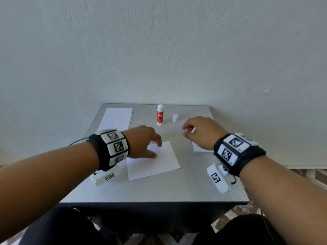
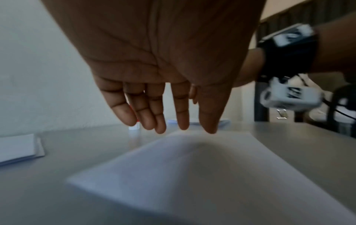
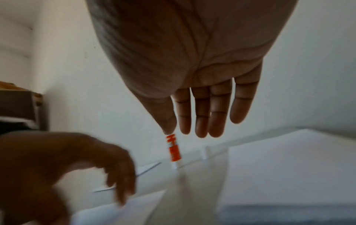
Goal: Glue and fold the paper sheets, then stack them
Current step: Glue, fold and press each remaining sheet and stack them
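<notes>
A single paper sheet (image 1: 155, 161) lies mid-table, the left hand (image 1: 143, 142) hovering over it, fingers spread, empty. The right hand (image 1: 200, 131), loosely open and empty, is near the uncapped glue stick (image 1: 160, 114) at twelve o'clock. Gluing seems next: grasp the stick.

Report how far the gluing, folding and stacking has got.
Done, apparently: folded sheets lie stacked at the table's far left, and the glue stick stands uncapped, its cap beside it. In hand: the left hand rests on a single flat sheet; the right hand hovers open, holding nothing, above a paper pile. Left: glue and fold this sheet, stack it, then the pile.
</notes>
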